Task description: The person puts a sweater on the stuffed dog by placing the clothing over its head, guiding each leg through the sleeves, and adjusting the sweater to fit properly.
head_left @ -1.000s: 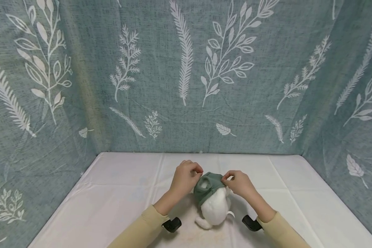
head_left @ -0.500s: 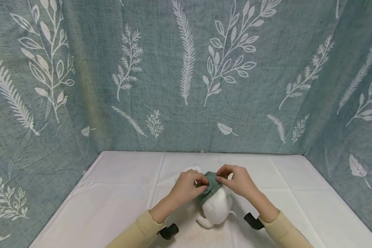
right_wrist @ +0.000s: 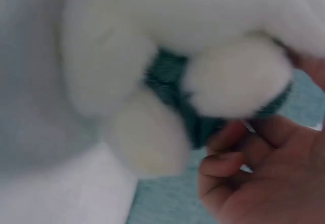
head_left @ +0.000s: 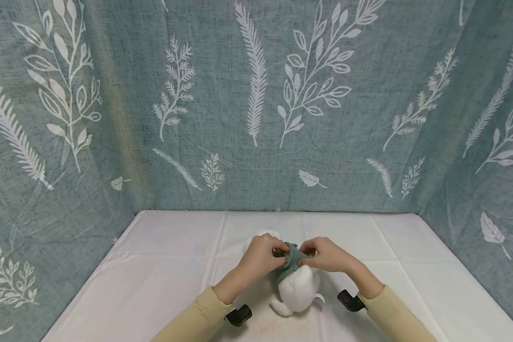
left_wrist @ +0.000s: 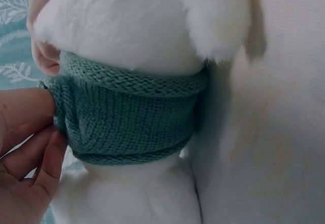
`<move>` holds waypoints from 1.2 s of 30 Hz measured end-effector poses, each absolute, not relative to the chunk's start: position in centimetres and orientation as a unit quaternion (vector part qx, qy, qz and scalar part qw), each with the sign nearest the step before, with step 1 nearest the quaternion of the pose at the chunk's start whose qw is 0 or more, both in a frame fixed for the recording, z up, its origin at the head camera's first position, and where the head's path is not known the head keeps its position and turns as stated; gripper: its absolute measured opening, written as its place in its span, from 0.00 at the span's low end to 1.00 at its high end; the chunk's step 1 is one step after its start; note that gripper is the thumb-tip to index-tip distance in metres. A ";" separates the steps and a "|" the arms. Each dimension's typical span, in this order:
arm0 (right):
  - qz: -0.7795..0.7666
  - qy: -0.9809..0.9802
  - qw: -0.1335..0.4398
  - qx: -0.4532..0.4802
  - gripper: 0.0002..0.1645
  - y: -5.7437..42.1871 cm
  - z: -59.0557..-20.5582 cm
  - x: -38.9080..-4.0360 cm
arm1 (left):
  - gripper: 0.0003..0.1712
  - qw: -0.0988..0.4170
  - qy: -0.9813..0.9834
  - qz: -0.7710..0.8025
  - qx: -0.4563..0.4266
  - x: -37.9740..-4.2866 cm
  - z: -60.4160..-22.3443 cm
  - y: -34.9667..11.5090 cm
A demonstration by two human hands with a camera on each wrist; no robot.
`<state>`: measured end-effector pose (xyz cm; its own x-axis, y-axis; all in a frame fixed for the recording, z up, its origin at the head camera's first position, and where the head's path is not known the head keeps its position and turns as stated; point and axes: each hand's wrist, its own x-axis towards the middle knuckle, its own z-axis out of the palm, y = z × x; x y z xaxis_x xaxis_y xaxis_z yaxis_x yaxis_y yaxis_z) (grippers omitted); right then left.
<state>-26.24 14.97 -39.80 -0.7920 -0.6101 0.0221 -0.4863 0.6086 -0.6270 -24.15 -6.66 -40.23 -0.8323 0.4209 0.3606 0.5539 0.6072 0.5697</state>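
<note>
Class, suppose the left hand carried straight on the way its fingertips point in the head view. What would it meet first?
The green sweater, whose edge the left hand already pinches. Beyond it, roughly in line, is the right hand, though depth is unclear, so they might not meet squarely.

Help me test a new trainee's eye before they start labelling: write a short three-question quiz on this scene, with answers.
1. Multiple choice: what colour is the knitted garment round the white plush toy?
a) red
b) green
c) yellow

2. True or false: the left hand is well away from the garment.

3. Fill in: the curtain behind the table carries white ____ patterns.

Key:
1. b, green.
2. False: it pinches the garment's edge, and the right hand grips the garment too.
3. Leaf.
</note>
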 end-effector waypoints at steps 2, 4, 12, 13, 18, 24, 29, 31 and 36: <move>-0.342 0.884 0.088 -0.306 0.08 14.8 -40.6 -26.5 | 0.08 0.089 -0.889 -0.355 -0.274 -24.3 -40.4 -6.7; -0.367 0.879 0.080 -0.295 0.07 14.6 -41.2 -26.6 | 0.08 0.088 -0.887 -0.359 -0.275 -24.5 -40.4 -6.6; -0.427 0.862 0.091 -0.259 0.08 14.5 -41.6 -26.4 | 0.10 0.088 -0.892 -0.357 -0.264 -24.5 -40.8 -5.9; -0.431 0.860 0.093 -0.258 0.09 14.5 -41.6 -26.3 | 0.10 0.092 -0.892 -0.355 -0.265 -24.4 -40.9 -5.8; -0.423 0.860 0.100 -0.266 0.09 14.6 -41.4 -26.1 | 0.09 0.111 -0.896 -0.336 -0.268 -24.4 -41.3 -5.2; -0.355 0.879 0.031 -0.316 0.09 14.5 -40.1 -25.7 | 0.10 0.136 -0.899 -0.324 -0.261 -24.4 -41.5 -5.1; -0.341 0.875 0.035 -0.342 0.07 14.4 -39.3 -25.7 | 0.10 0.142 -0.894 -0.340 -0.256 -24.2 -41.8 -5.2; -0.337 0.873 0.033 -0.352 0.06 14.5 -39.3 -25.8 | 0.10 0.148 -0.890 -0.348 -0.255 -24.1 -41.9 -5.2; -0.347 0.867 0.041 -0.355 0.06 14.8 -39.5 -25.8 | 0.10 0.159 -0.884 -0.358 -0.253 -23.9 -42.4 -5.5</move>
